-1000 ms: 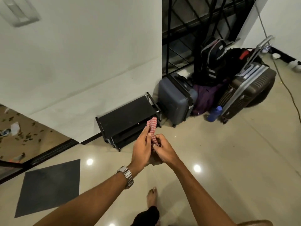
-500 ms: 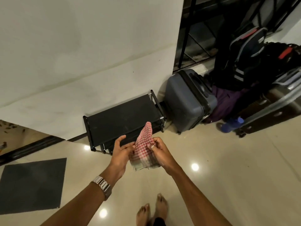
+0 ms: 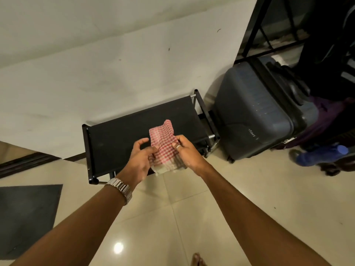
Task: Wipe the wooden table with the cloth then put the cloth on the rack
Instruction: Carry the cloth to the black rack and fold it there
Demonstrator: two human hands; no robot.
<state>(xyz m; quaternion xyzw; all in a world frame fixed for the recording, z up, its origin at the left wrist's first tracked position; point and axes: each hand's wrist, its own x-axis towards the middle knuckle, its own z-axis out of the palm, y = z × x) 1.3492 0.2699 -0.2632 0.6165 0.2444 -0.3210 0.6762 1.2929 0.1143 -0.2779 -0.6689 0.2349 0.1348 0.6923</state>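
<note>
A red-and-white checked cloth (image 3: 163, 144) hangs folded between both my hands, in front of and above the near edge of a low black rack (image 3: 119, 135) that stands against the white wall. My left hand (image 3: 139, 160), with a metal watch on its wrist, pinches the cloth's left side. My right hand (image 3: 187, 153), wearing a ring, grips the cloth's right side. The cloth's upper corner sticks up over the rack's top shelf. No wooden table is in view.
A grey hard suitcase (image 3: 255, 120) stands right of the rack, with dark bags and a blue bottle (image 3: 322, 154) beyond it. A dark mat (image 3: 26, 217) lies on the tiled floor at the left. My bare toes (image 3: 197, 260) show at the bottom edge.
I have stepped closer to the rack, which now fills the centre. The cloth has gone from a bunched strip to a flatter, spread piece held between both hands.
</note>
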